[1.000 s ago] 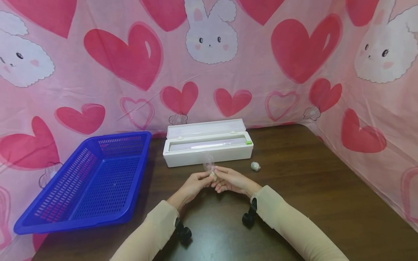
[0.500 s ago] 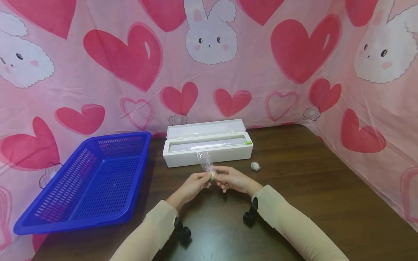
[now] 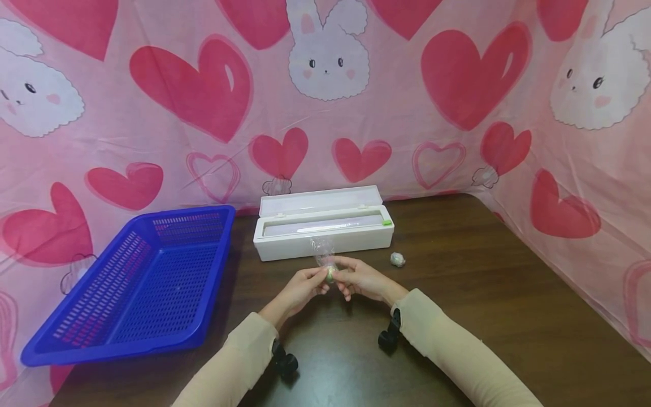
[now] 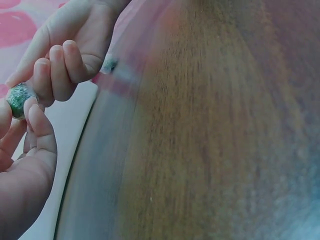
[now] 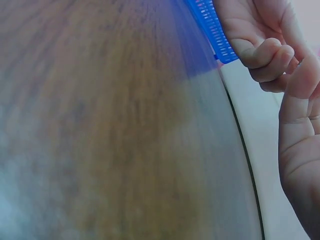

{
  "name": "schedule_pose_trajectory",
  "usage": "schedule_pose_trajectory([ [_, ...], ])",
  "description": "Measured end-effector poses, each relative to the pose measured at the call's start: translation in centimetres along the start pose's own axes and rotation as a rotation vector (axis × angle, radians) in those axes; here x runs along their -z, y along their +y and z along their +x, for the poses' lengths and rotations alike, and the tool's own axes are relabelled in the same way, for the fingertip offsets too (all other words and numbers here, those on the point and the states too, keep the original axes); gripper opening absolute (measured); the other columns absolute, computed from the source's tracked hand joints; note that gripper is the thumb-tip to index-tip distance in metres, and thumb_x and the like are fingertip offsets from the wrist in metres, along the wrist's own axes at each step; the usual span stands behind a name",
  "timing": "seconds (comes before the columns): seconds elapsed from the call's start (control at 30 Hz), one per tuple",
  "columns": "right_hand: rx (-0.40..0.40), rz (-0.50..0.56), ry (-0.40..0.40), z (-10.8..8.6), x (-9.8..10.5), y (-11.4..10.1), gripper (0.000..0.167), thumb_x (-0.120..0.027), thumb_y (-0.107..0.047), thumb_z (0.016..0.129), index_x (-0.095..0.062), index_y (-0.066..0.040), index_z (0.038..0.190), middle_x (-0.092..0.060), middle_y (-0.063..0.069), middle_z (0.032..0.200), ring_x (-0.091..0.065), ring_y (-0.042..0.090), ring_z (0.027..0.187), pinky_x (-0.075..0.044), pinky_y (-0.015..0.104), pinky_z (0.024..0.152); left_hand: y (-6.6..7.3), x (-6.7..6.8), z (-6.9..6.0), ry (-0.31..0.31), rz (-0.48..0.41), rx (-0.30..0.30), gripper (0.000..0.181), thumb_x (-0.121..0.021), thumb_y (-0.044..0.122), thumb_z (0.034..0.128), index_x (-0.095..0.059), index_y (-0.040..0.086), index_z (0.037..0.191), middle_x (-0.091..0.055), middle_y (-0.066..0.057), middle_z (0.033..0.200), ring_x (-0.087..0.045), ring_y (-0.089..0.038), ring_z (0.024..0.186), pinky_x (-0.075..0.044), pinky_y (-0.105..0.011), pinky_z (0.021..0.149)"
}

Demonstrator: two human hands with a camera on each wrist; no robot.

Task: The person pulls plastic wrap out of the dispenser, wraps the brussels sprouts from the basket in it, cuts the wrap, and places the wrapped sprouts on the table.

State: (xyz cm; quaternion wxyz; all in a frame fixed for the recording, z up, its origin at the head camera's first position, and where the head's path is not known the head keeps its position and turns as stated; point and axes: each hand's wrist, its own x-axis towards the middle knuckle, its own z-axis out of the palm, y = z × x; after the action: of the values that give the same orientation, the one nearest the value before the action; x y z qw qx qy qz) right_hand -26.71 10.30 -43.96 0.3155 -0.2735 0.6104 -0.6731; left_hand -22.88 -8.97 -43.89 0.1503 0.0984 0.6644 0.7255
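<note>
Between my two hands is a small green ball (image 3: pixel 330 275) in clear plastic film; the left wrist view shows the wrapped green ball (image 4: pixel 20 99) more closely. A loose tail of film (image 3: pixel 322 247) sticks up from it toward the white box. My left hand (image 3: pixel 299 293) pinches the ball from the left with thumb and fingertips. From the other side my right hand (image 3: pixel 365 281) pinches it and the film, its lower fingers curled. In the right wrist view the right hand (image 5: pixel 300 135) hides nearly all of the ball.
Behind the hands stands a white cling film box (image 3: pixel 325 244), lid raised, with a green piece (image 3: pixel 387 222) at its right end. A second small wrapped ball (image 3: pixel 398 259) lies to the right on the brown table (image 3: pixel 483 282). At left stands a blue plastic basket (image 3: pixel 203 316).
Over the second the film tail has spread out and come into clearer view above the ball. Both hands stay in nearly the same place, with small finger shifts.
</note>
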Motion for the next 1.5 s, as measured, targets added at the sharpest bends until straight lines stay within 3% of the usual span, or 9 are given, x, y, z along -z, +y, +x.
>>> schedule_pose_trajectory([
  [0.3,0.026,0.036,-0.018,-0.12,-0.2,-0.15,0.039,-0.048,-0.018,0.097,-0.041,-0.007,0.133,-0.049,0.0,0.066,-0.046,0.01,0.053,-0.045,0.025,0.05,0.12,0.03,-0.12,-0.028,-0.006,-0.003,0.03,-0.044,0.023,0.0986,-0.061,-0.002,0.096,-0.053,-0.001,0.075,-0.051,-0.01,0.067,-0.044,-0.023,0.065],
  [0.43,0.032,0.088,-0.002,-0.04,-0.31,-0.15,0.037,-0.045,-0.018,0.098,-0.039,-0.004,0.132,-0.05,0.0,0.065,-0.047,0.009,0.053,-0.044,0.022,0.049,0.32,-0.18,-0.16,-0.027,0.004,-0.006,0.038,-0.043,0.028,0.0987,-0.057,-0.005,0.112,-0.053,-0.003,0.079,-0.05,-0.011,0.07,-0.044,-0.023,0.067],
  [0.57,0.037,0.123,0.014,-0.05,-0.46,-0.27,0.035,-0.044,-0.019,0.099,-0.041,-0.004,0.13,-0.05,0.0,0.065,-0.047,0.008,0.052,-0.044,0.021,0.047,0.5,-0.23,-0.19,-0.038,0.023,0.017,0.054,-0.052,0.03,0.0948,-0.04,-0.004,0.135,-0.054,-0.004,0.09,-0.051,-0.012,0.077,-0.044,-0.025,0.072],
  [0.73,0.044,0.131,0.004,-0.18,-0.59,-0.48,0.034,-0.042,-0.02,0.099,-0.04,-0.004,0.13,-0.05,0.0,0.065,-0.046,0.008,0.05,-0.043,0.021,0.047,0.5,0.04,-0.17,-0.047,0.069,0.034,0.055,-0.06,0.023,0.0906,-0.041,-0.003,0.135,-0.055,-0.006,0.1,-0.052,-0.016,0.084,-0.044,-0.028,0.077],
  [0.97,0.07,0.063,-0.018,-0.07,-0.62,-0.6,0.042,-0.041,-0.021,0.1,-0.037,-0.007,0.139,-0.05,0.001,0.064,-0.046,0.009,0.049,-0.042,0.023,0.045,0.49,0.03,-0.15,-0.034,0.075,0.019,0.043,-0.057,0.02,0.0926,-0.05,-0.004,0.128,-0.057,-0.007,0.102,-0.053,-0.014,0.08,-0.044,-0.028,0.074],
  [1.07,0.071,-0.005,0.016,-0.04,-0.53,-0.61,0.041,-0.043,-0.025,0.099,-0.042,-0.01,0.137,-0.048,0.002,0.065,-0.043,0.01,0.049,-0.041,0.024,0.044,0.53,-0.13,-0.12,-0.021,0.057,0.016,0.043,-0.056,0.021,0.0932,-0.049,-0.005,0.127,-0.057,-0.008,0.099,-0.053,-0.013,0.078,-0.044,-0.027,0.073],
  [1.17,0.076,-0.087,0.084,-0.02,-0.41,-0.54,0.039,-0.045,-0.028,0.098,-0.051,-0.005,0.128,-0.046,0.003,0.064,-0.041,0.011,0.049,-0.039,0.024,0.043,0.57,-0.28,-0.04,-0.009,0.041,0.014,0.039,-0.053,0.021,0.0944,-0.051,-0.008,0.121,-0.056,-0.007,0.094,-0.053,-0.013,0.077,-0.044,-0.026,0.072],
  [1.3,0.127,-0.175,0.12,0.12,-0.38,-0.39,0.04,-0.044,-0.026,0.099,-0.051,0.002,0.127,-0.045,0.006,0.065,-0.04,0.011,0.05,-0.038,0.024,0.043,0.6,-0.35,0.11,-0.002,0.026,0.018,0.033,-0.051,0.02,0.0955,-0.052,-0.009,0.111,-0.053,-0.005,0.087,-0.052,-0.011,0.074,-0.043,-0.024,0.069],
  [1.5,0.189,-0.199,0.131,0.22,-0.67,-0.43,0.039,-0.044,-0.026,0.098,-0.051,-0.008,0.132,-0.044,0.005,0.065,-0.039,0.011,0.05,-0.036,0.023,0.042,0.58,-0.34,0.11,-0.02,0.02,0.027,0.039,-0.043,0.021,0.099,-0.049,-0.016,0.11,-0.054,-0.006,0.087,-0.05,-0.011,0.071,-0.043,-0.024,0.066],
])
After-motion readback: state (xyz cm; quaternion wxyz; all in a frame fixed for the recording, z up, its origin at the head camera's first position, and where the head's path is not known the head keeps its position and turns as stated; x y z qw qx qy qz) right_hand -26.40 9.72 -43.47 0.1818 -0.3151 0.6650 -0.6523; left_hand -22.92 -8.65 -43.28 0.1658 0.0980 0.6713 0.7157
